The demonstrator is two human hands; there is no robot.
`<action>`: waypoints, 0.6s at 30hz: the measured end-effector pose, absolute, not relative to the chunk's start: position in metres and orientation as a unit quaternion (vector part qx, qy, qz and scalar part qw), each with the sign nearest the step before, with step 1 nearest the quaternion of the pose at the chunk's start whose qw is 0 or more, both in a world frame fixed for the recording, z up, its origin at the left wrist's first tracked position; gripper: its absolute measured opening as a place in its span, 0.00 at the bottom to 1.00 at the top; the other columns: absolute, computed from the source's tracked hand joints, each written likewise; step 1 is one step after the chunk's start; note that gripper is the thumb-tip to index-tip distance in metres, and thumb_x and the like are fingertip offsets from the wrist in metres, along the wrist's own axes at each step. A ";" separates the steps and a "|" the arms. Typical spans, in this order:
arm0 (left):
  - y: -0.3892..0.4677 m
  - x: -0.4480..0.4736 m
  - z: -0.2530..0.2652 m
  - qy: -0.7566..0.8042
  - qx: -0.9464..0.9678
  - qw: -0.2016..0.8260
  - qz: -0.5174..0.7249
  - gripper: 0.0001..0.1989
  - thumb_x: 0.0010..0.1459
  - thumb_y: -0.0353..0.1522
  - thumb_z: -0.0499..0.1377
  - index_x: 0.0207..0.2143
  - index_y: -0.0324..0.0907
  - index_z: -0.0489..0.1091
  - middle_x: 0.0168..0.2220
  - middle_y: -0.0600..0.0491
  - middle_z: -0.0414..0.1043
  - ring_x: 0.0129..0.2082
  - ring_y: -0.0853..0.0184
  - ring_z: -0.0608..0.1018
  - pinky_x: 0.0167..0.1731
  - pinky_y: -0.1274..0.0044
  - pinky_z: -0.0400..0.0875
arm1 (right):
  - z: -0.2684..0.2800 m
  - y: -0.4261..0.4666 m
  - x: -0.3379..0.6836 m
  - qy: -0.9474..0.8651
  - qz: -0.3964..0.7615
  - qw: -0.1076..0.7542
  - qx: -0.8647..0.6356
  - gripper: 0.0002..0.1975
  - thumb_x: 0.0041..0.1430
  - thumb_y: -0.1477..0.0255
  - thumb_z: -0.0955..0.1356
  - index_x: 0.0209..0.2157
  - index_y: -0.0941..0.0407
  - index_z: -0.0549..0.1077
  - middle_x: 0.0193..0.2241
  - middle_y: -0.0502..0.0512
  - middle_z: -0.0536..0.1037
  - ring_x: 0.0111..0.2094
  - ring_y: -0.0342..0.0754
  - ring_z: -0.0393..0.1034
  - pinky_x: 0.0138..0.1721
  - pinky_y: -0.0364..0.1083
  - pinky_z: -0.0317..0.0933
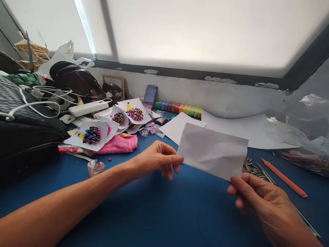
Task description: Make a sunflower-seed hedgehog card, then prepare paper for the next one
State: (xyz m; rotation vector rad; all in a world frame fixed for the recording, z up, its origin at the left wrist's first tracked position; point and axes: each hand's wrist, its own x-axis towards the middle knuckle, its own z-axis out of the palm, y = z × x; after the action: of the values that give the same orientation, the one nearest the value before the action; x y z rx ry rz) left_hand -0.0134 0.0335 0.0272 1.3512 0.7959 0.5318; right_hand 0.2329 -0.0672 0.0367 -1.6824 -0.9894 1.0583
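Note:
A blank white sheet of paper (212, 151), slightly creased, is held up above the blue table between both hands. My left hand (159, 157) pinches its lower left corner between thumb and fingers. At the lower right corner, my right hand (259, 197) grips the paper with its thumb on the near side. Behind the right hand lies a pile of striped sunflower seeds (253, 168), partly hidden by the paper. More white paper (177, 127) rests flat behind the held sheet.
Paper pieces with colourful seed decorations (92, 134) lie at the left on a pink towel (118, 144). An orange pen (284, 176) is at the right, near a plastic bag (305, 137). Small coloured jars (180, 108) line the wall. A black bag (25, 137) stands far left.

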 end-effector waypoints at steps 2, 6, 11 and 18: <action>0.036 -0.015 0.027 0.338 0.601 0.681 0.246 0.15 0.57 0.40 0.65 0.29 0.36 0.76 0.27 0.53 0.76 0.21 0.72 0.78 0.21 0.83 0.65 | 0.039 -0.066 0.233 -0.394 0.422 0.453 -0.679 0.26 0.28 0.47 0.78 0.20 0.56 0.77 0.17 0.54 0.77 0.15 0.41 0.65 0.17 0.41 0.63; 0.023 -0.007 0.028 0.235 0.559 0.752 0.258 0.17 0.53 0.38 0.68 0.44 0.39 0.77 0.48 0.47 0.76 0.33 0.69 0.82 0.36 0.78 0.73 | 0.039 -0.069 0.227 -0.365 0.401 0.503 -0.672 0.24 0.32 0.48 0.78 0.21 0.55 0.76 0.19 0.54 0.78 0.15 0.41 0.65 0.16 0.41 0.63; -0.010 0.019 0.028 0.230 0.498 0.801 0.239 0.23 0.47 0.35 0.72 0.47 0.43 0.76 0.40 0.52 0.76 0.23 0.75 0.77 0.29 0.78 0.71 | 0.026 -0.076 0.208 -0.367 0.425 0.533 -0.633 0.22 0.38 0.49 0.77 0.22 0.53 0.76 0.16 0.51 0.74 0.14 0.42 0.63 0.13 0.41 0.62; -0.020 0.029 0.030 0.248 0.509 0.766 0.305 0.15 0.54 0.40 0.66 0.32 0.34 0.76 0.26 0.52 0.70 0.25 0.72 0.71 0.18 0.83 0.64 | 0.011 -0.087 0.197 -0.408 0.509 0.467 -0.597 0.17 0.47 0.52 0.75 0.27 0.53 0.79 0.20 0.49 0.75 0.17 0.40 0.65 0.16 0.38 0.61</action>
State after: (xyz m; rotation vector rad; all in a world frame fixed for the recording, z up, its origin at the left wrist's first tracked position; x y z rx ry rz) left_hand 0.0286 -0.0202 0.0304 1.1057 0.5398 0.6630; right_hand 0.1971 -0.0869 0.0108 -1.4638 -1.0022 1.2488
